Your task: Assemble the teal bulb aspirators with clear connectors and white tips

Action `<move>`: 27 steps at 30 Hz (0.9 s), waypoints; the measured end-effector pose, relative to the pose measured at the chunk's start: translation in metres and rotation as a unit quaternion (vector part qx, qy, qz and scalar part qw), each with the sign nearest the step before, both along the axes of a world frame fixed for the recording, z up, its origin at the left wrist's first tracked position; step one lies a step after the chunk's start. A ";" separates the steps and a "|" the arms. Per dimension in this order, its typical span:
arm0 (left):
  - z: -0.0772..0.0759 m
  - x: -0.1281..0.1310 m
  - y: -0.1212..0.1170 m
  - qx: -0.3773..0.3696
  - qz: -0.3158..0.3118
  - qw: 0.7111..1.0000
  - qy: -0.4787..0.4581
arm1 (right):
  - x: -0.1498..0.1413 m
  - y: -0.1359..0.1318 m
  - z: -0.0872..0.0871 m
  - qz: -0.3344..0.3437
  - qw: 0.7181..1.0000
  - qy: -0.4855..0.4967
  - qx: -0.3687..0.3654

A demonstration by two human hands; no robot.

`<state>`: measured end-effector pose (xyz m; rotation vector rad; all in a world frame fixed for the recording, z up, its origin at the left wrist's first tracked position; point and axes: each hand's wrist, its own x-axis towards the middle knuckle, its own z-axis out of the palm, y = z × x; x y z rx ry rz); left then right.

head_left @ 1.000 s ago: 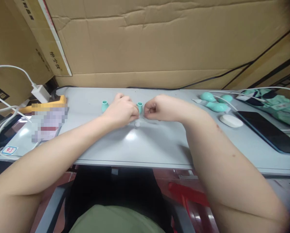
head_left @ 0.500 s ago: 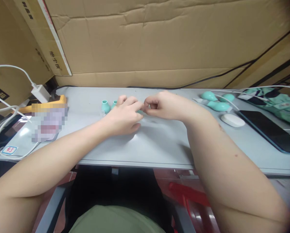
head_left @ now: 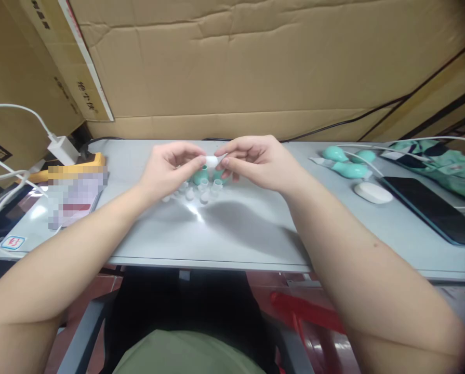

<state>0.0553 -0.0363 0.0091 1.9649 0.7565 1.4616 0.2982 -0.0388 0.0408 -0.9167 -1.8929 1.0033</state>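
Observation:
My left hand (head_left: 169,169) and my right hand (head_left: 255,160) meet above the middle of the grey table (head_left: 248,228). Together they pinch a small white piece (head_left: 211,161) between their fingertips. Just under them stand two small teal rubber bulbs (head_left: 201,176) on the table. Several small clear caps (head_left: 201,191) lie in front of the bulbs, near my left hand.
Teal bulbs (head_left: 343,162) lie at the back right beside a white mouse (head_left: 373,192) and a dark tablet (head_left: 430,210). A white charger (head_left: 63,149) with its cable and a yellow tool (head_left: 76,162) sit at the left. Cardboard (head_left: 236,67) walls the back.
Both hands have risen from the table and now pinch the white piece in the air. The teal bulbs and clear caps that they covered have come into view.

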 end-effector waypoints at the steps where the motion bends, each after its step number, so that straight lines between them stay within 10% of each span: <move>1: 0.000 -0.001 0.002 -0.034 -0.008 0.999 -0.024 | -0.006 -0.001 -0.004 0.011 1.000 0.025 -0.005; 10: 0.003 -0.005 -0.001 -0.185 -0.071 0.980 -0.019 | -0.019 0.003 -0.020 0.009 0.996 0.086 0.033; 27: -0.005 -0.006 0.007 -0.105 -0.060 0.993 -0.005 | -0.041 -0.008 -0.024 -0.088 0.985 0.146 -0.035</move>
